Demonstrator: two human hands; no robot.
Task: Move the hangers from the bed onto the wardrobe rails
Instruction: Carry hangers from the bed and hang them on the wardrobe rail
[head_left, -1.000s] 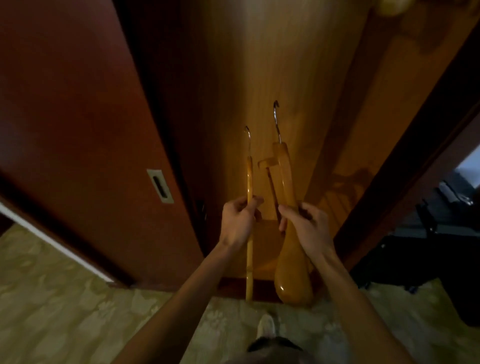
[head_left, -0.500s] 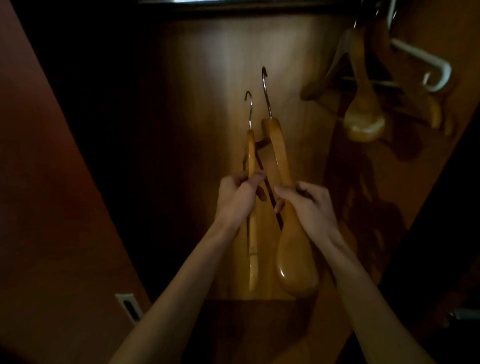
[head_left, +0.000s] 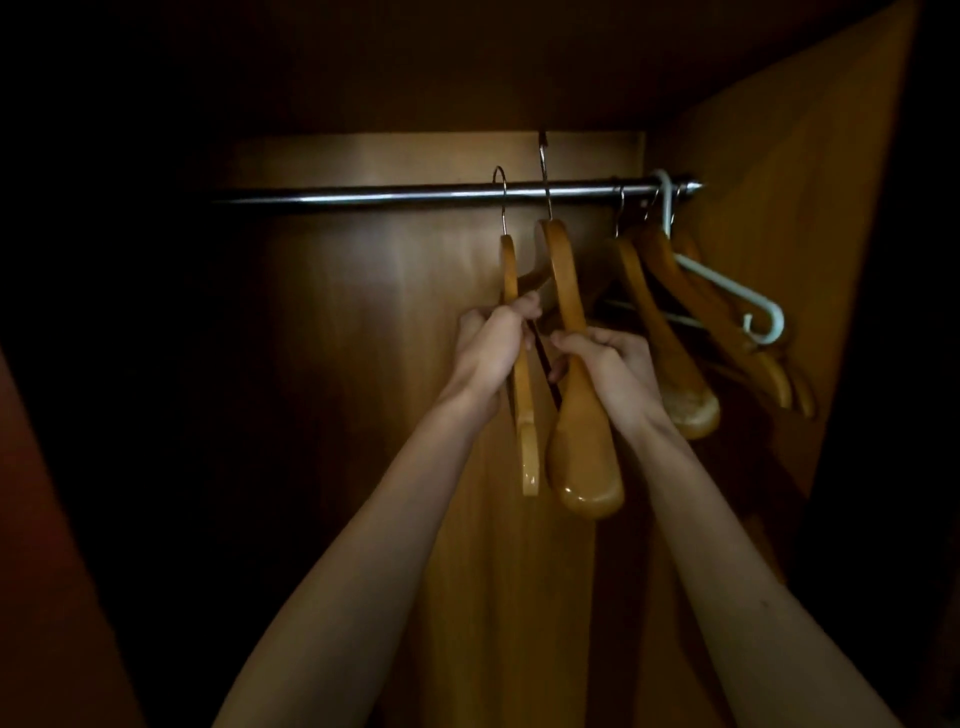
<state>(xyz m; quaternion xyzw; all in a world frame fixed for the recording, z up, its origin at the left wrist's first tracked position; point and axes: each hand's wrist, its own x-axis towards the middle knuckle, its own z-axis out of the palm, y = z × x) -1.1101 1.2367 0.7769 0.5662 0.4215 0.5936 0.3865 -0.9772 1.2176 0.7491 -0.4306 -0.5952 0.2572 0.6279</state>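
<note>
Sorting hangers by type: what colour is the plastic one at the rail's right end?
White plastic hanger, clearest in the head view.

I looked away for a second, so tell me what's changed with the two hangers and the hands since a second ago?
Both hands have lifted their hangers from low by the wardrobe floor to the rail. The thin hanger in the left hand and the broad hanger in the right hand now have their hooks at rail height; whether they are hooked on is unclear. Both grips are unchanged.
</note>
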